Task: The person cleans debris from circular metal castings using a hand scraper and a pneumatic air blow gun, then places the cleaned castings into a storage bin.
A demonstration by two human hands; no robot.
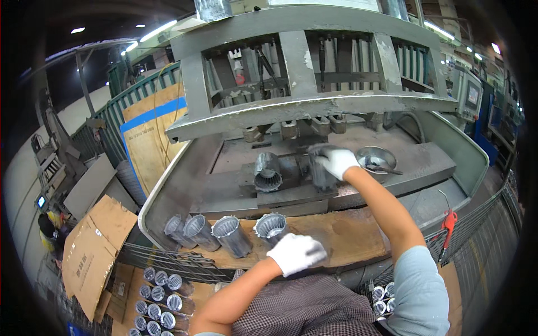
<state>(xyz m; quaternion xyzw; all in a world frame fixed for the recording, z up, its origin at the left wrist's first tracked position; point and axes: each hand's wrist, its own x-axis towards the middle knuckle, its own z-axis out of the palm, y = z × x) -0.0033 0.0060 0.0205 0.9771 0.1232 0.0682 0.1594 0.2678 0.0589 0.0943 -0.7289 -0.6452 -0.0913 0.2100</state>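
Observation:
My right hand (pixel 337 162), in a white glove with darkened fingertips, is closed around the top of a dark grey ribbed metal cylinder (pixel 323 178) on the machine bed. To its left, another finned hollow cylinder (pixel 267 168) rests in the fixture, its toothed open end toward me. My left hand (pixel 297 255), also white-gloved, hovers over the wooden board (pixel 350 235) with loosely bent fingers, holding nothing visible. Just beyond it stands a grey finned cylinder (pixel 271 225). Several similar cylinders (pixel 231 235) line the board farther left, tilted, with open ends up.
A heavy grey press frame (pixel 314 107) spans above the bed, with clamps on its underside. At the right sit a metal bowl (pixel 367 152) with a dark-handled tool and a red air gun (pixel 449 221). Cardboard (pixel 92 252) and stacked shiny cylinders (pixel 158 293) occupy the lower left.

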